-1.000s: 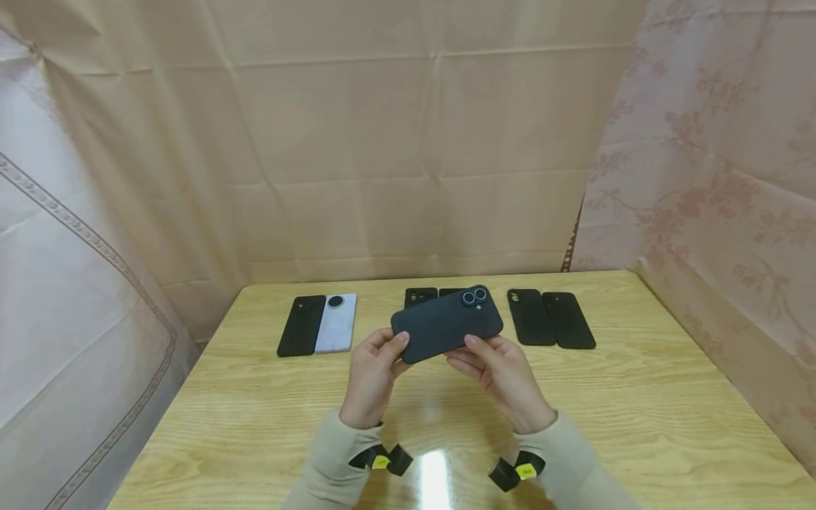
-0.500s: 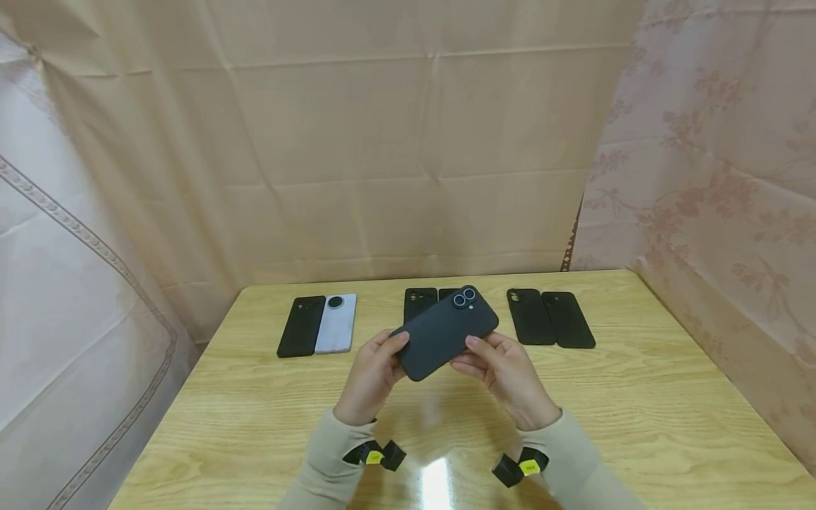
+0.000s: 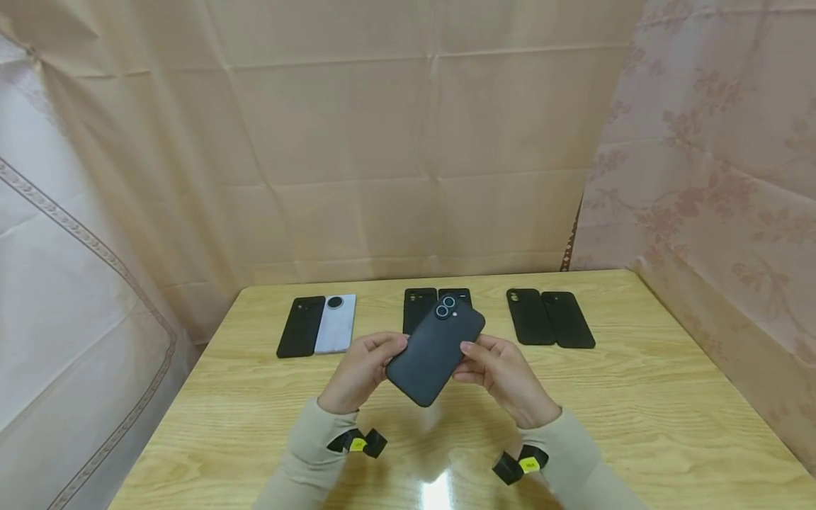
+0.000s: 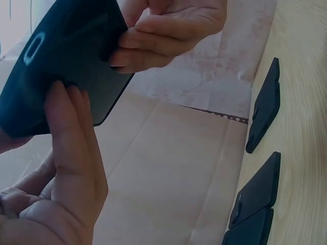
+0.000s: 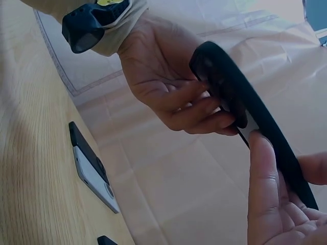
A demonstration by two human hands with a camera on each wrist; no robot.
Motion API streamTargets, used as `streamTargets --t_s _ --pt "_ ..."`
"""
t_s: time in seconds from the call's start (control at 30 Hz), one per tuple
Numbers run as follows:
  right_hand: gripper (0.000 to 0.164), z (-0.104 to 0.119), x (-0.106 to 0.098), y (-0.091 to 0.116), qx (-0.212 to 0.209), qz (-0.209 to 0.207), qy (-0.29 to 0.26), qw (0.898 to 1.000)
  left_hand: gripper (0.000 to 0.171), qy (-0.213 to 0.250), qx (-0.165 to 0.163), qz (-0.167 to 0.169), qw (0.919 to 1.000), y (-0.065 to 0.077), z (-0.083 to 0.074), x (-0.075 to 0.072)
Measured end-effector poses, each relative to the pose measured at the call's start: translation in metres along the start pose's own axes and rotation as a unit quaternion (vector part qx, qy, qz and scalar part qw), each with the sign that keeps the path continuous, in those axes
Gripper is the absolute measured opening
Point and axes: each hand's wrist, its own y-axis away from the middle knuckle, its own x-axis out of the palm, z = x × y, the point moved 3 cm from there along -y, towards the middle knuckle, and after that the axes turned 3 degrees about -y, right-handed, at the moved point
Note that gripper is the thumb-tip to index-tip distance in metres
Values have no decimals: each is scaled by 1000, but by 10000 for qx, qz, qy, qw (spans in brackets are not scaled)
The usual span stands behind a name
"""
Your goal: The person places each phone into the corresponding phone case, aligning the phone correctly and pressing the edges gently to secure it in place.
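A dark smartphone (image 3: 435,354) with two round camera lenses is held tilted above the table, its back toward the head view. My left hand (image 3: 362,367) grips its left edge, thumb on the back and fingers behind. On the opposite edge, my right hand (image 3: 503,375) pinches it the same way. Fingers of the left hand (image 4: 71,148) press the phone's glossy face in the left wrist view. Seen edge-on in the right wrist view, the phone (image 5: 255,117) shows a dark rim; whether this is a fitted case I cannot tell.
Along the table's (image 3: 637,397) back lie a black phone or case (image 3: 302,326) beside a white phone (image 3: 336,324). A black case (image 3: 418,309) and another dark piece (image 3: 455,295) sit mid-back, partly hidden. Right of them are a black case (image 3: 530,316) and a black phone (image 3: 568,320).
Between my hands the phone has turned counterclockwise from nearly level to steeply slanted, its lens end swinging left. My left hand has shifted slightly left; the right has hardly moved.
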Motion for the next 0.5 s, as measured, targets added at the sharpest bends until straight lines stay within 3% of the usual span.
streamTargets --t_s 0.3,0.5 --pt "15 3 -3 0 223 -231 111 9994 31 -16 -107 26 9999 3 3 8" --pt "16 5 -5 2 207 -284 91 9993 32 103 -69 -183 9998 4 6 15"
